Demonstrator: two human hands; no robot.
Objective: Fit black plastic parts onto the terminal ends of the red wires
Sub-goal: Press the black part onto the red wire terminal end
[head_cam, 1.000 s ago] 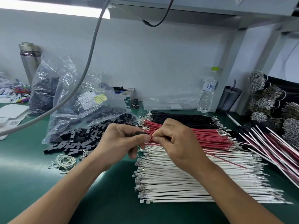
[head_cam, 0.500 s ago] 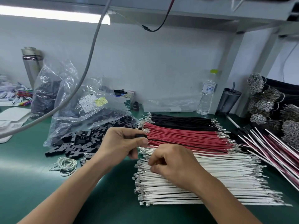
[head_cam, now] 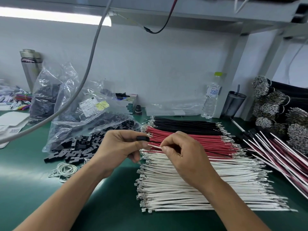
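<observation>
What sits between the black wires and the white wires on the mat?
The row of red wires lies between the black wires and white wires, seen in the head view.

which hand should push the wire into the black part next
Right, probably. The right hand already pinches a wire aimed at the black part, which the left hand grips and steadies.

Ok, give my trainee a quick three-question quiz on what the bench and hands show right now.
1. True or false: the left hand holds a black plastic part.
2. What does the right hand pinch? A) a white wire B) a rubber band C) the water bottle
3. Fill in: the red wires lie between the black wires and the ___ wires.

Key: 1 true; 2 A; 3 white.
</observation>
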